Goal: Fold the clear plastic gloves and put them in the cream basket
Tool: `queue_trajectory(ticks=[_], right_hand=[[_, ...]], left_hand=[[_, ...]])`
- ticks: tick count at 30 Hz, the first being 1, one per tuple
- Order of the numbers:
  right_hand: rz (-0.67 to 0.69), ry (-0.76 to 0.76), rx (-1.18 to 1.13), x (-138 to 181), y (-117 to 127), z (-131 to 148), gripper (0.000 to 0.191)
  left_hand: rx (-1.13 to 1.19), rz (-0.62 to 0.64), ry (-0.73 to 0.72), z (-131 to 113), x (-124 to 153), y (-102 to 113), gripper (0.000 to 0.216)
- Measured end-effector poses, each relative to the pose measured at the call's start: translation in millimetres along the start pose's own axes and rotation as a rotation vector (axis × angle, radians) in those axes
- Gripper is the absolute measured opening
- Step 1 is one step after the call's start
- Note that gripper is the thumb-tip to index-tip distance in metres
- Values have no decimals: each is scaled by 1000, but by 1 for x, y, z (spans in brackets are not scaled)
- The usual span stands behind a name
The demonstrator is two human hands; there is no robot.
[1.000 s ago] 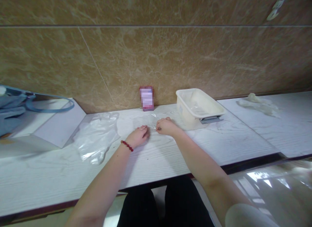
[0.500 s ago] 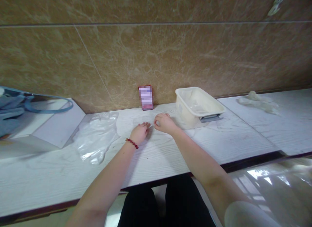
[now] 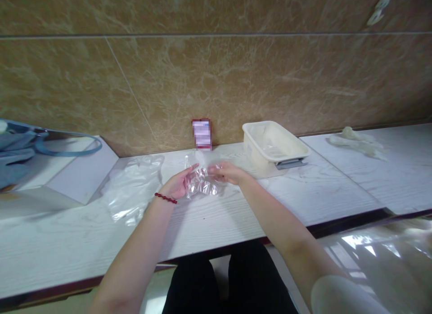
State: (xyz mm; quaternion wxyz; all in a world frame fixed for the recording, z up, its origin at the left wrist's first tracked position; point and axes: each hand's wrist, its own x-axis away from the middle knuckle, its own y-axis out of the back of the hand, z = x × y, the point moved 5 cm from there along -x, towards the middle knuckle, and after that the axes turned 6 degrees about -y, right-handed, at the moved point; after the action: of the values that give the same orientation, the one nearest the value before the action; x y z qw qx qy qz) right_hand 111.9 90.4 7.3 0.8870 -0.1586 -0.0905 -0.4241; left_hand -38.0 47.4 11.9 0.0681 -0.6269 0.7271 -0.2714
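Brown marbled wall (image 3: 236,80) backs a white bench (image 3: 303,201); near its back edge the left hand (image 3: 175,184) and right hand (image 3: 227,172) pinch a crumpled clear plastic film (image 3: 201,184) between them. Light edge grips, pulled gently apart, should spread it without tearing.

White table (image 3: 236,215) along the wall: white box (image 3: 81,179) at left, clear plastic sheet (image 3: 133,188) centre left, small red packet (image 3: 201,134) at centre, white tub (image 3: 256,159) beside it, crumpled gloves (image 3: 357,141) at right.
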Motion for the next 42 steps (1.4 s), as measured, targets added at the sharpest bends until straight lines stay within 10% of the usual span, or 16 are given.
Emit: queue_trajectory(ticks=[12, 36, 42], right_hand=[[-27, 2, -20, -5, 6, -4, 22], [-27, 60, -285, 2, 1, 9, 6], [86, 27, -713, 2, -12, 9, 43]], left_hand=[[-48, 19, -54, -3, 1, 3, 45], [-104, -30, -63, -4, 2, 3, 8], [29, -309, -342, -9, 0, 6, 22]])
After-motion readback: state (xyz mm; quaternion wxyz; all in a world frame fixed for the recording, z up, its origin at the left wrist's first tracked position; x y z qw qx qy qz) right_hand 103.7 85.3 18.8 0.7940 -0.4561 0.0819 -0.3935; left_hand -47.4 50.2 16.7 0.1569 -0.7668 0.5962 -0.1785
